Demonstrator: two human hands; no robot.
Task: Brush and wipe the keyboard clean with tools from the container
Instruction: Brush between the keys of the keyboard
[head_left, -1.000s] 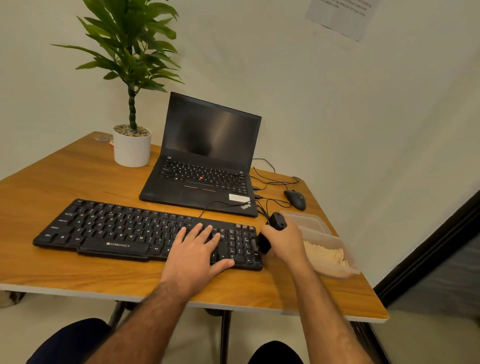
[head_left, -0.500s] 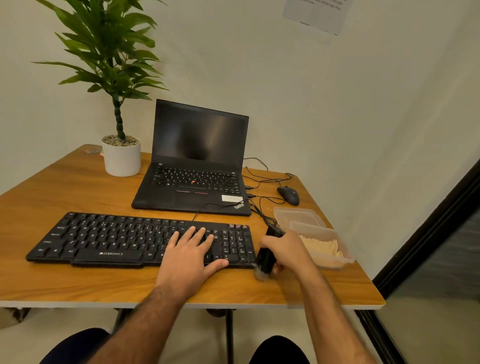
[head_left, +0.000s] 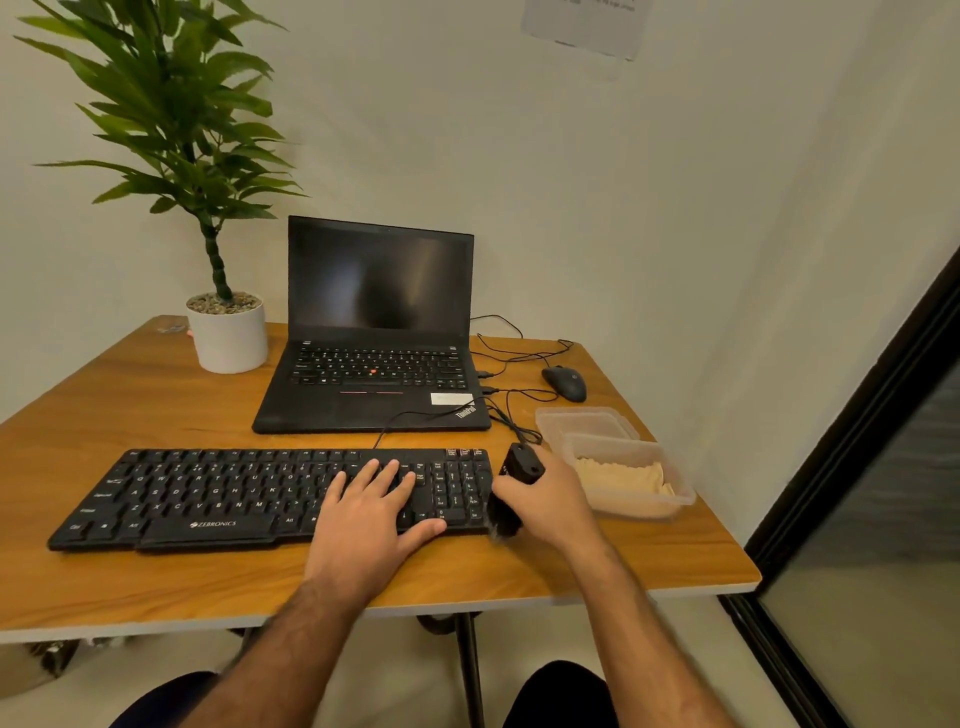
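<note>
- Gripping the brush (head_left: 511, 493) by its stubby black handle, right hand (head_left: 553, 501) has soft bristles down at the keyboard (head_left: 218, 493) edge.
- Left hand (head_left: 371, 512) rests flat on the keys, steadying that light board.

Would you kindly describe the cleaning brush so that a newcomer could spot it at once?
Start at the wooden table and find the long black keyboard near its front edge. At the keyboard's right end, the right hand grips the brush. Unlike the mouse farther back, it stands upright, bristles down.
</note>
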